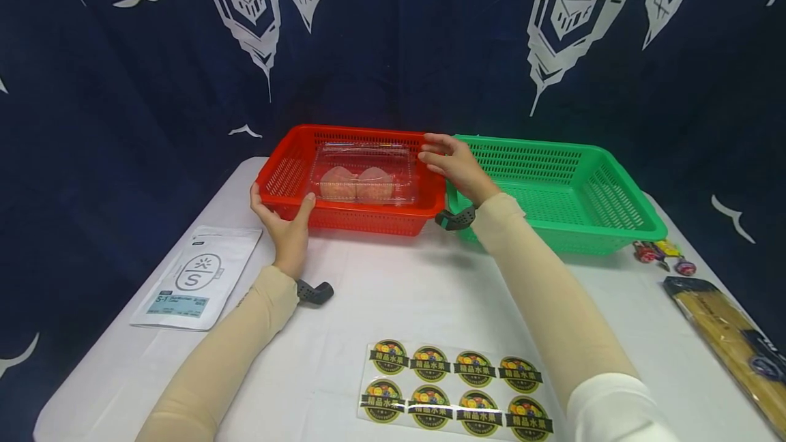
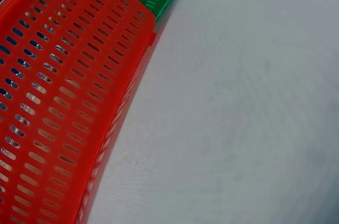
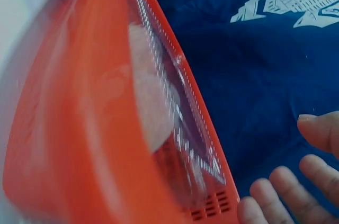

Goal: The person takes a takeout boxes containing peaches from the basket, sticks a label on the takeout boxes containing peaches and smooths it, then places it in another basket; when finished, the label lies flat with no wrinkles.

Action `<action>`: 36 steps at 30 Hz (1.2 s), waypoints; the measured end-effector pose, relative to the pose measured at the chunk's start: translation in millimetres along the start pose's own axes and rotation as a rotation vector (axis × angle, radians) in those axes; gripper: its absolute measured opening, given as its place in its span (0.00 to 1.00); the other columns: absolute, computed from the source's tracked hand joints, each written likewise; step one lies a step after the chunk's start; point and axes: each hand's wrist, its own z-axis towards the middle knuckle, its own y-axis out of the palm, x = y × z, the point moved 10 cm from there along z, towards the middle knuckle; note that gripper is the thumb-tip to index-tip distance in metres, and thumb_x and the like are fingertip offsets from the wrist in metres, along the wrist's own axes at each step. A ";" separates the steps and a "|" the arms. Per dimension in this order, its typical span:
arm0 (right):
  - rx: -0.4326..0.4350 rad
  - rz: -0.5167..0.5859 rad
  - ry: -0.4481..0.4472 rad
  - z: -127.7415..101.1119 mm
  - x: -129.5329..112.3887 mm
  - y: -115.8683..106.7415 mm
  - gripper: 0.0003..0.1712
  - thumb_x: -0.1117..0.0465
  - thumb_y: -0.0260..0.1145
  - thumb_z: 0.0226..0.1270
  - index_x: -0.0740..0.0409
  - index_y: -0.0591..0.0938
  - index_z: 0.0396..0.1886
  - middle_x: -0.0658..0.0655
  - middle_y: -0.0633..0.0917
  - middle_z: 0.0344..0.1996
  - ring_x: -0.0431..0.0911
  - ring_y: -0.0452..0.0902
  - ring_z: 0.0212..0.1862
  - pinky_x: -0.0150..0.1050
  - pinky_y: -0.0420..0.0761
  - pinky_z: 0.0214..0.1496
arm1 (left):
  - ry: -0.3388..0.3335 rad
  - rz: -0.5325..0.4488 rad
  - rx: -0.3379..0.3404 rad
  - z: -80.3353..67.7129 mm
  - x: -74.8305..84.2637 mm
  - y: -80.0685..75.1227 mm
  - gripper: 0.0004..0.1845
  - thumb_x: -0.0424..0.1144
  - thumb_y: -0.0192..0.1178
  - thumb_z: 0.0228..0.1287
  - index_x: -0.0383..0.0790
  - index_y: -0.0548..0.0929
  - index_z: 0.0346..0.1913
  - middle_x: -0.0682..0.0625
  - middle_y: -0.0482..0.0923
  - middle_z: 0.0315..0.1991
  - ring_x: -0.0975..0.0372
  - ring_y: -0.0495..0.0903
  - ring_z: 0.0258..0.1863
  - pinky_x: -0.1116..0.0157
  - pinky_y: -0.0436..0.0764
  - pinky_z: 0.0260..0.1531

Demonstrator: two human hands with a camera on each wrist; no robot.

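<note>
A red plastic basket (image 1: 368, 218) stands at the back of the table. Inside it lies a clear lidded plastic container (image 1: 402, 168) holding two round, pale pinkish-orange fruits (image 1: 338, 185). My left hand (image 1: 290, 241) is at the basket's front left corner, thumb and fingers spread, with the thumb tip by the front rim. Over the basket's right end is my right hand (image 1: 459, 168), its fingers loosely extended. The right wrist view shows those fingers (image 3: 275, 197) apart, with nothing between them, beside the rim. In the left wrist view the left hand is out of sight.
A green basket (image 1: 598, 241) adjoins the red one on the right. At left lies a white pouch (image 1: 199, 278); in front, a sheet of round stickers (image 1: 454, 387). Wrapped lollipops (image 1: 666, 254) and a pasta-like packet (image 1: 724, 340) lie at the right edge. A dark blue curtain (image 1: 393, 74) hangs behind.
</note>
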 end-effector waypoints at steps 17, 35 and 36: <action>0.116 0.076 0.211 20.7 10.5 32.2 0.45 0.59 0.64 0.82 0.56 0.53 0.89 0.61 0.65 0.82 0.56 0.61 0.81 0.50 0.64 0.83 | -0.011 0.020 0.015 1.3 -3.3 -2.8 0.55 0.38 0.72 0.70 0.48 0.42 0.86 0.46 0.50 0.84 0.54 0.54 0.83 0.60 0.64 0.80; 0.043 -0.069 0.408 24.6 42.4 47.1 0.55 0.53 0.64 0.81 0.53 0.38 0.90 0.60 0.45 0.88 0.61 0.46 0.85 0.61 0.52 0.86 | -0.030 0.031 0.020 2.3 -8.2 -3.0 0.56 0.36 0.72 0.69 0.50 0.42 0.86 0.48 0.48 0.85 0.55 0.52 0.83 0.60 0.60 0.81; 0.034 -0.085 0.419 24.2 43.4 48.0 0.56 0.53 0.64 0.81 0.53 0.36 0.90 0.60 0.44 0.88 0.61 0.46 0.86 0.62 0.52 0.86 | -0.029 0.034 0.021 2.3 -7.8 -3.3 0.56 0.36 0.72 0.69 0.50 0.42 0.86 0.48 0.48 0.85 0.55 0.53 0.83 0.61 0.60 0.81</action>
